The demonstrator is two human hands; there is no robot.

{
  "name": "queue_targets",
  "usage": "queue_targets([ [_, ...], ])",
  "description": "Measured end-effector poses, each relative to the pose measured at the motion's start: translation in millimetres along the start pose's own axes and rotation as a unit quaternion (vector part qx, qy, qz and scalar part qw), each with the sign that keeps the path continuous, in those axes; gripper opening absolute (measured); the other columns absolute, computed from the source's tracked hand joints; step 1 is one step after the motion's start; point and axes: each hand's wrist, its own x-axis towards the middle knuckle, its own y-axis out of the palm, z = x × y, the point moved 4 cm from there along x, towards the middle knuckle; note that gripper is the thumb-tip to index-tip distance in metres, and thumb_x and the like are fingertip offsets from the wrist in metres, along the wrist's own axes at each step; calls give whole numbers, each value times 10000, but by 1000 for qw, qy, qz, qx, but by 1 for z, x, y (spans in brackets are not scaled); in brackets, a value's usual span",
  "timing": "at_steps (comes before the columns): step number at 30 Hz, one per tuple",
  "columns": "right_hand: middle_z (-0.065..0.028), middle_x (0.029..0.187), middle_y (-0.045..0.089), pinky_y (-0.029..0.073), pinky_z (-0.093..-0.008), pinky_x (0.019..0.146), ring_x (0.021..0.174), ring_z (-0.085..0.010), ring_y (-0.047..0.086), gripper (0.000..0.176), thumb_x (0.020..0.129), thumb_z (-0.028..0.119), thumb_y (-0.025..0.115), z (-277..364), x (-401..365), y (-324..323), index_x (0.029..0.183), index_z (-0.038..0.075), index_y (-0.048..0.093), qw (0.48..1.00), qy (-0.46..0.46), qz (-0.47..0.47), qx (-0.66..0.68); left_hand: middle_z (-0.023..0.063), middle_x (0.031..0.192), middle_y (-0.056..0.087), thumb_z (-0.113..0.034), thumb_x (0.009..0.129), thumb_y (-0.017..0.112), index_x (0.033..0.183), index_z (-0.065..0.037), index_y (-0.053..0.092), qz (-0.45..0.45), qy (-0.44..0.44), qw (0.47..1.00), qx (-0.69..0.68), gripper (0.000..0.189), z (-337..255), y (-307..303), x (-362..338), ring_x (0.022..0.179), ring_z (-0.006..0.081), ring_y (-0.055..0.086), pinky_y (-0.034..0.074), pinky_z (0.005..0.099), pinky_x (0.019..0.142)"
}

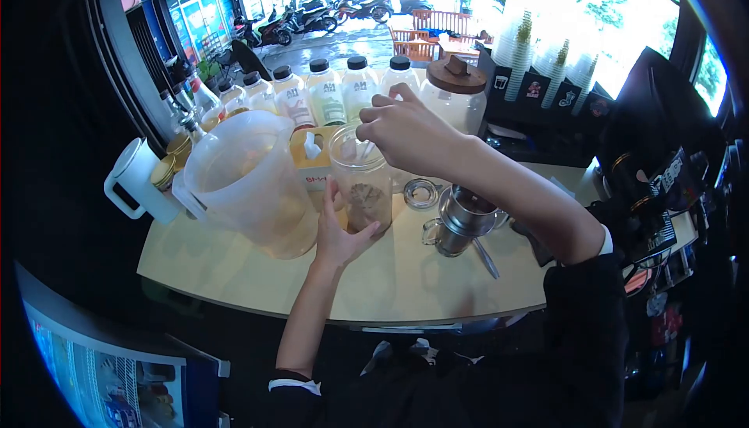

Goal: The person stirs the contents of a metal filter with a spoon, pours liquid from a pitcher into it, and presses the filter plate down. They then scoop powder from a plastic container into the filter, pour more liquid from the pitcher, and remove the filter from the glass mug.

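My left hand (343, 233) is wrapped round the lower side of a clear glass jar (364, 174), which stands upright with its mouth uncovered. Brown powder (365, 200) lies in the jar's lower part. Over the rim, my right hand (402, 131) is closed in a pinch on a thin pale handle (368, 149) that reaches down into the jar; its lower end is not clear. A round glass lid (420, 193) lies right of the jar. Beside it, a metal drip coffee filter (466, 211) sits on a glass mug (449, 242), with dark contents inside.
A big translucent pitcher (246, 182) stands left of the jar, near a white jug (140, 182). Behind are a tissue box (316, 177), several black-capped bottles (324, 92) and a wooden-lidded jar (455, 104). A metal utensil (486, 259) lies beside the mug. Stacked cups (519, 61) stand back right.
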Motion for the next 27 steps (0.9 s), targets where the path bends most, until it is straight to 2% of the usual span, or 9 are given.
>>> queue_targets([
  [5,-50,937,606,371,-424,921,981,-215,577,180,756,45,559,1,-15,-11,897,92,661,999,-13,-42,-8,177,1249,486,-302,638,835,1343,-15,337,-103,127,987,14,910,-10,-20,-2,1155,312,492,384,402,985],
  [7,-60,992,579,363,-418,939,980,-230,560,140,816,71,593,-9,-36,-34,950,77,631,996,60,-38,48,167,1152,522,-309,717,770,1247,-6,431,-165,221,961,24,698,-7,-23,-10,1062,294,518,416,399,917],
  [11,-62,959,567,425,-365,837,925,-223,565,132,841,75,598,-39,-103,-64,970,55,623,983,123,-133,38,152,1057,545,-262,774,709,1140,2,498,-110,259,959,-7,498,-44,-11,-9,982,270,528,435,374,859],
  [13,-73,918,569,455,-309,702,861,-177,574,169,832,55,607,-63,-148,-55,1000,38,618,944,256,-159,130,149,1057,560,-257,797,678,1137,11,513,-35,187,980,-60,463,-66,12,-5,981,259,538,443,353,845],
  [14,-73,918,569,455,-309,702,861,-177,574,169,832,55,607,-68,-171,-46,1000,38,618,944,259,-156,128,149,1057,560,-257,797,678,1137,11,513,-33,186,980,-64,463,-74,27,-3,981,259,538,443,353,845],
  [18,-96,917,599,457,-303,656,771,-168,561,203,853,138,617,-78,-275,34,1006,5,614,817,487,-198,238,140,1180,530,-368,792,682,1223,3,487,-1,150,954,-261,602,-88,80,6,1068,227,530,433,344,881],
  [21,-78,870,612,448,-278,642,707,-142,535,236,910,203,583,-63,-324,92,1016,-6,608,784,510,-227,271,134,1274,486,-509,710,732,1318,3,412,22,88,940,-330,857,-84,105,2,1189,224,482,387,347,970],
  [23,-61,780,595,440,-266,615,674,-116,528,282,947,271,548,-56,-335,116,981,-6,588,712,554,-210,377,130,1275,486,-523,697,739,1318,2,413,31,83,937,-337,875,-81,111,-3,1193,222,480,385,350,975],
  [27,-24,810,592,438,-245,676,734,-81,536,249,972,250,517,-44,-334,113,929,9,564,708,565,-165,391,114,1263,499,-529,669,762,1308,-7,431,51,42,950,-304,889,-69,115,-11,1191,225,485,372,368,1006],
])
